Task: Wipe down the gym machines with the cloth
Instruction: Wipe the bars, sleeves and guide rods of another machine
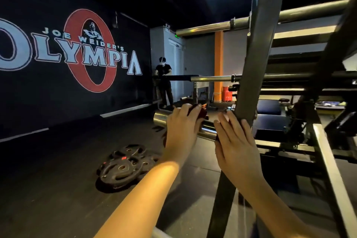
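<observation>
The dark grey steel machine frame fills the right side of the view. Its slanted upright runs from the ceiling down to the black rubber floor, and a painted black wall with large lettering closes off the left. Two longer chrome sleeves stick out leftward from the frame higher up. A loose pile of black iron weight plates lies on the floor well left of the upright's foot.

Low on the upright's left edge, a short chrome sleeve juts out, and the work is on this sleeve. The left hand lies over its top with the fingers bent down round the dark red cloth, clamping the cloth against the metal about midway along. The right hand is flat, its fingers straight and together, resting against the upright where the sleeve meets it, apparently to steady the person.

The step in hand looks like the wipe of this lowest sleeve, with the taller bars and the frame probably yet to do. The next move likely calls for dragging the cloth along the sleeve's length from the upright out to its free end. The grip should turn round the tube so the underside is reached too, and the right hand should stay clear of the cloth's path.
</observation>
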Action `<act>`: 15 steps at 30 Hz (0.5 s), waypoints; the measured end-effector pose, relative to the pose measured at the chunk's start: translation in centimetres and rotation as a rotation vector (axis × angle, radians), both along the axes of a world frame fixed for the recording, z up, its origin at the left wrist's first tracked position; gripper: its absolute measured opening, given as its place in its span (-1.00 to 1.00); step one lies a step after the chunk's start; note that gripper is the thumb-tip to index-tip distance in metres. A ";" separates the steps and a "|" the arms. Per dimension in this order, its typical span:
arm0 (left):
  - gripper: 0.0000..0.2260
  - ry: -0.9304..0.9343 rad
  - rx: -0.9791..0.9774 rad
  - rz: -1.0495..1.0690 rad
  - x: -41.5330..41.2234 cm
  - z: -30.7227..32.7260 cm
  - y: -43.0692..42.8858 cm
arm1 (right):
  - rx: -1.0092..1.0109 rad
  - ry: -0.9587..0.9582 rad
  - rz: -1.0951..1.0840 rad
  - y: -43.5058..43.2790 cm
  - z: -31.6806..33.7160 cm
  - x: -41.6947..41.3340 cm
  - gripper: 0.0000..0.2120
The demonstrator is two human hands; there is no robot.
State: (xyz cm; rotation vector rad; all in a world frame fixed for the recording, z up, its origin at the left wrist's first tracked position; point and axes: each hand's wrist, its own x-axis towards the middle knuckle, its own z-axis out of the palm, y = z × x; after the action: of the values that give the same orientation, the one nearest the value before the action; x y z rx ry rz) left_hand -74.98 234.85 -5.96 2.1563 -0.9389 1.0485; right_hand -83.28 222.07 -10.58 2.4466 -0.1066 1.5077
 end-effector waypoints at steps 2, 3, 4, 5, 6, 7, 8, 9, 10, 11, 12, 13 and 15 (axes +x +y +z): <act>-0.58 0.006 -0.018 -0.012 0.0 -0.6 -0.7 | -0.024 0.006 -0.045 -0.1 0.0 0.1 -0.54; -0.57 -0.006 -0.028 -0.038 0.1 -0.8 -0.9 | -0.029 0.007 -0.057 0.0 0.1 0.2 -0.54; -0.56 -0.032 -0.025 -0.065 0.0 -0.8 -1.1 | -0.036 -0.003 -0.066 0.0 0.1 0.2 -0.54; -0.57 -0.046 0.000 -0.093 0.0 -0.7 -1.1 | -0.039 -0.012 -0.069 0.0 0.1 0.2 -0.54; -0.60 -0.038 0.030 -0.137 0.0 -0.5 -1.1 | -0.040 -0.028 -0.071 0.0 0.1 0.2 -0.54; -0.62 -0.011 0.056 -0.188 0.1 -0.1 -0.9 | -0.039 -0.047 -0.073 0.1 0.2 0.1 -0.54; -0.61 0.020 0.077 -0.225 0.3 0.3 -0.6 | -0.041 -0.063 -0.076 0.1 0.2 0.1 -0.55; -0.62 0.026 0.098 -0.234 0.7 0.7 -0.1 | -0.048 -0.070 -0.082 0.2 0.3 0.0 -0.55; -0.64 0.009 0.113 -0.213 1.4 0.8 0.4 | -0.059 -0.068 -0.092 0.2 0.3 0.0 -0.55; -0.67 -0.016 0.103 -0.180 2.1 0.7 1.0 | -0.074 -0.061 -0.106 0.2 0.4 -0.1 -0.54; -0.68 -0.022 0.068 -0.148 2.7 0.5 1.3 | -0.087 -0.052 -0.119 0.1 0.4 -0.1 -0.54; -0.68 -0.012 0.024 -0.120 2.8 0.1 1.5 | -0.096 -0.039 -0.132 0.1 0.5 -0.2 -0.53; -0.62 -0.015 -0.043 -0.121 2.0 -1.1 0.8 | -0.104 -0.009 -0.157 -0.1 0.5 -0.4 -0.48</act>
State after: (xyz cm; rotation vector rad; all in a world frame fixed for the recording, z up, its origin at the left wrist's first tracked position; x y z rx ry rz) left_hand -72.94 235.70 -7.10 2.0330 -1.0304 1.0176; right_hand -83.67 221.98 -10.08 2.2927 -0.2117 1.4208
